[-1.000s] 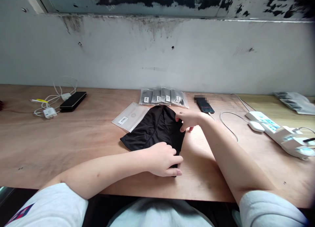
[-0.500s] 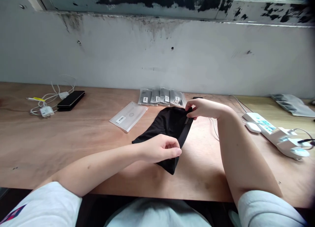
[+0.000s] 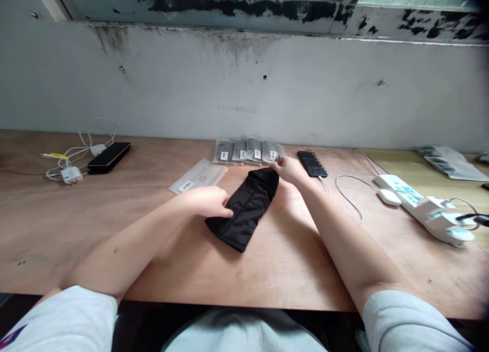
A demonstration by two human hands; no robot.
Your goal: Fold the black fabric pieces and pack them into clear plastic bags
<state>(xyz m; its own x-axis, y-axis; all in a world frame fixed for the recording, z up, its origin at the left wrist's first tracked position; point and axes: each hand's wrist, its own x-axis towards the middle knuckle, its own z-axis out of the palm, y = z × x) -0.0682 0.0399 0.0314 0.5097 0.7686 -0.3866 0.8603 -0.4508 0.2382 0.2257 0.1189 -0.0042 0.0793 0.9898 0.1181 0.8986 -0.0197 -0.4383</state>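
A black cloth [image 3: 248, 207] lies folded into a narrow strip on the wooden table [image 3: 214, 286], slanting from lower left to upper right. Its top end is folded over. My right hand [image 3: 289, 169] pinches that far end at its upper right corner. At the cloth's left edge is my left hand [image 3: 211, 201], fingers curled and thumb on the fabric. A flat clear bag with a white label [image 3: 198, 176] lies behind my left hand. Several grey packets with labels [image 3: 247, 150] overlap in a row by the wall.
At the left are a black case [image 3: 109, 157] and a white charger with cables [image 3: 72, 174]. A phone [image 3: 312, 163] on a cable lies behind my right forearm. Further right are a white power strip [image 3: 405, 189] with plugs and more grey packets [image 3: 453, 162].
The cloth has been folded narrower. My right hand has moved left with its far corner, uncovering the phone. My left hand has moved left and away from me, to the cloth's left edge.
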